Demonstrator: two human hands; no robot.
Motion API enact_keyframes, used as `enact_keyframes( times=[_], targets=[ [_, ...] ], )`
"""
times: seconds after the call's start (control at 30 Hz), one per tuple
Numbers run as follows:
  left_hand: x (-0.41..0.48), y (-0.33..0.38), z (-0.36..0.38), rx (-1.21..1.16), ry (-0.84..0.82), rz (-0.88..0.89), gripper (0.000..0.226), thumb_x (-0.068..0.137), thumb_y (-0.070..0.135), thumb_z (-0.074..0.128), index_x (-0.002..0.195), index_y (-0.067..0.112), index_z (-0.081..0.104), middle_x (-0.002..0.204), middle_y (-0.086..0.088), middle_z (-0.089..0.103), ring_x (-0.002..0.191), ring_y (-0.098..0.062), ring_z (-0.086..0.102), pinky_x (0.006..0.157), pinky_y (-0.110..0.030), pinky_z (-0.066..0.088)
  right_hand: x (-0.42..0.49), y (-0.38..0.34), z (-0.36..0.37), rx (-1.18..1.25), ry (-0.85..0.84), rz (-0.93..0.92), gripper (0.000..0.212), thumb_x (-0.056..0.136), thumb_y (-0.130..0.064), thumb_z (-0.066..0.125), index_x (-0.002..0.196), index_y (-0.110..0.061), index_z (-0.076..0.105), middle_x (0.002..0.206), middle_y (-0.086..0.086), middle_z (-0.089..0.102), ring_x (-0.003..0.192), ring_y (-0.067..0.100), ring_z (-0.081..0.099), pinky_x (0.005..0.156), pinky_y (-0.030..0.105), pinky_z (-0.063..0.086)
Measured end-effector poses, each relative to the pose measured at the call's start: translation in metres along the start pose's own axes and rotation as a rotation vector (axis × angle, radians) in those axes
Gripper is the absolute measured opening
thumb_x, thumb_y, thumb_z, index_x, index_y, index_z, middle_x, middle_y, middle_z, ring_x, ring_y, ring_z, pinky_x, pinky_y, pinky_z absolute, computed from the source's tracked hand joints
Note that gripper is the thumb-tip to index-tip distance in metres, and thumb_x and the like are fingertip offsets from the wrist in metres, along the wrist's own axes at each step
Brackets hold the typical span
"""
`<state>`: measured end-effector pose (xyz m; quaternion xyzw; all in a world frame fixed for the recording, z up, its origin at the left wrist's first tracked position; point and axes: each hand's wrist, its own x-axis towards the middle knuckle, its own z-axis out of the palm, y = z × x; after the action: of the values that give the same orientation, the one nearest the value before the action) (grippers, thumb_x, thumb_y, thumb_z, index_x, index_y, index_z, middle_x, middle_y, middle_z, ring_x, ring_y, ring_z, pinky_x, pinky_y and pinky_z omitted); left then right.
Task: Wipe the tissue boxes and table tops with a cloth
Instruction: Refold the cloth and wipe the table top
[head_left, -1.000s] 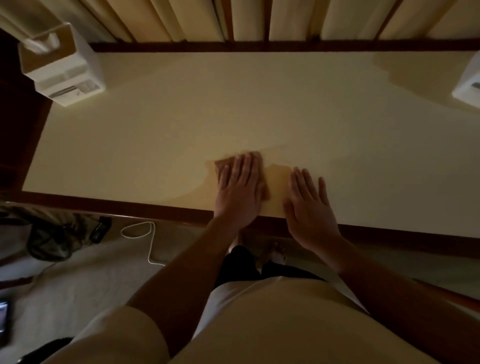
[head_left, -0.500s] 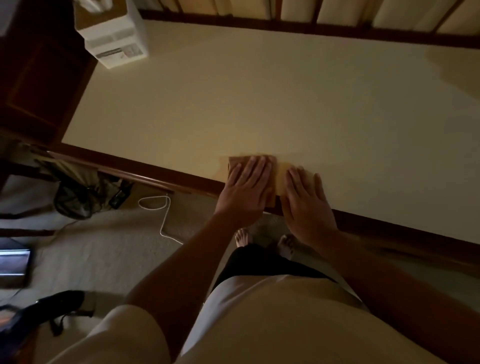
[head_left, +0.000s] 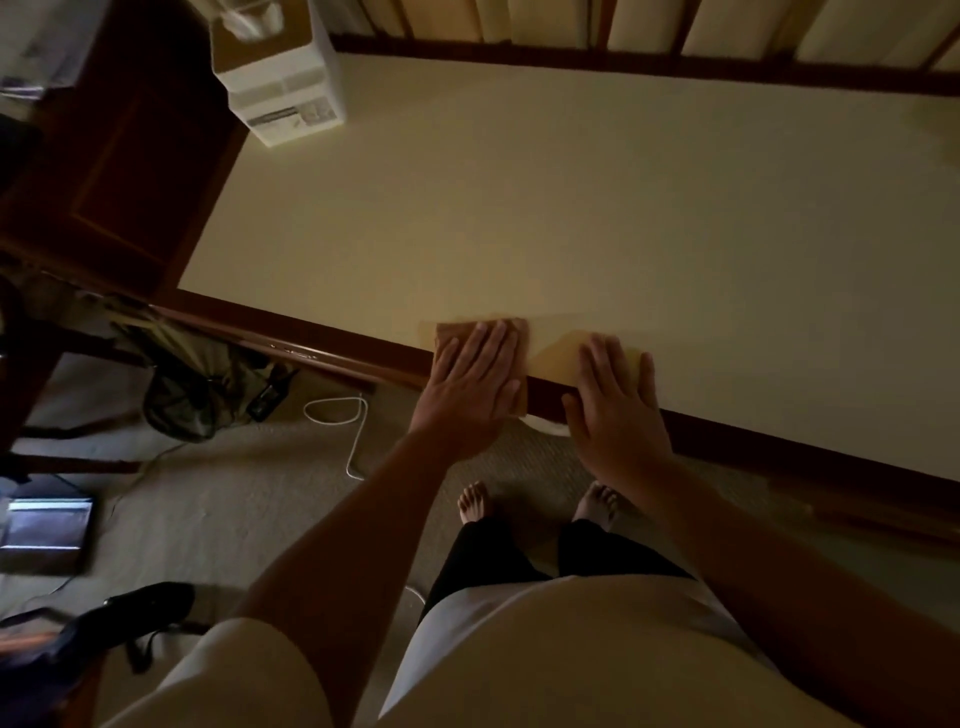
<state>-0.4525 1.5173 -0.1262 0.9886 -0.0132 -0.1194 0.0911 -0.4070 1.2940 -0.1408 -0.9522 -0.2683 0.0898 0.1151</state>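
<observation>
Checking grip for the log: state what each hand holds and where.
Neither grasps anything. The left hand lies flat, fingers spread, pressing the cloth onto the table's near edge. The right hand rests flat beside it.

White looped cable (head_left: 340, 415) on beige carpet (head_left: 218, 499); dark mesh bag (head_left: 192, 384) beside it; lit rectangular screen (head_left: 47, 525) far left.
</observation>
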Motion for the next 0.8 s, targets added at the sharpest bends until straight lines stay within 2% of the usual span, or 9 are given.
enact_keyframes(
  times=[0.13,0.27,0.37,0.47,0.57,0.67,0.8],
  targets=[
    [0.011,-0.049,-0.014,-0.016,-0.034,-0.102,0.066,0.111,0.05,0.017,0.168,0.022,-0.003,0.176,0.003,-0.005,0.161,-0.017,-0.01,0.13,-0.045,-0.005,0.004,-0.011,-0.002,-0.041,-0.038,0.03,0.07,0.108,-0.047,0.018,0.164,-0.004,0.015,0.174,0.014,0.006,0.161,0.03,-0.007,0.128,0.059,-0.005],
    [0.037,-0.043,-0.029,-0.08,-0.032,-0.178,0.066,0.111,0.047,0.018,0.168,0.02,-0.006,0.176,0.001,-0.008,0.161,-0.02,-0.012,0.13,-0.047,-0.006,0.023,-0.044,0.003,-0.017,-0.016,0.047,0.072,0.107,-0.047,0.019,0.164,-0.003,0.018,0.173,0.015,0.012,0.161,0.032,0.001,0.129,0.059,-0.001],
    [0.036,-0.032,-0.026,-0.084,-0.028,-0.094,0.066,0.112,0.045,0.018,0.168,0.02,-0.004,0.176,0.0,-0.007,0.162,-0.022,-0.011,0.13,-0.047,-0.006,0.037,-0.066,0.008,-0.005,-0.008,0.082,0.069,0.106,-0.041,0.018,0.163,-0.003,0.02,0.173,0.015,0.015,0.161,0.032,0.003,0.128,0.06,0.002],
    [0.027,-0.069,-0.028,-0.028,-0.033,0.075,0.064,0.111,0.046,0.016,0.169,0.021,0.003,0.176,0.0,-0.001,0.162,-0.021,-0.006,0.131,-0.049,0.002,0.049,-0.086,0.016,-0.038,-0.007,0.074,0.067,0.105,-0.036,0.017,0.162,-0.002,0.025,0.171,0.017,0.02,0.161,0.033,0.007,0.127,0.063,0.008],
    [0.028,-0.119,-0.035,-0.017,-0.024,0.043,0.066,0.11,0.049,0.013,0.168,0.021,0.003,0.177,0.001,0.0,0.162,-0.02,-0.005,0.131,-0.047,0.001,0.066,-0.109,0.023,-0.039,0.005,0.089,0.068,0.106,-0.038,0.017,0.161,-0.001,0.027,0.171,0.017,0.022,0.161,0.032,0.01,0.128,0.062,0.006],
    [0.041,-0.157,-0.047,-0.036,-0.027,0.003,0.065,0.112,0.048,0.018,0.168,0.021,-0.001,0.176,0.002,-0.003,0.162,-0.019,-0.007,0.13,-0.044,-0.004,0.089,-0.138,0.024,-0.03,0.033,0.09,0.069,0.104,-0.038,0.018,0.161,0.0,0.027,0.171,0.016,0.021,0.161,0.032,0.011,0.128,0.06,0.004],
    [0.046,-0.165,-0.05,-0.042,-0.025,0.03,0.064,0.112,0.046,0.018,0.168,0.02,0.003,0.176,0.0,-0.001,0.162,-0.021,-0.007,0.13,-0.046,-0.003,0.116,-0.173,0.029,-0.014,0.085,0.077,0.067,0.102,-0.034,0.024,0.158,0.001,0.034,0.169,0.017,0.028,0.159,0.034,0.018,0.127,0.061,0.007]
  ],
)
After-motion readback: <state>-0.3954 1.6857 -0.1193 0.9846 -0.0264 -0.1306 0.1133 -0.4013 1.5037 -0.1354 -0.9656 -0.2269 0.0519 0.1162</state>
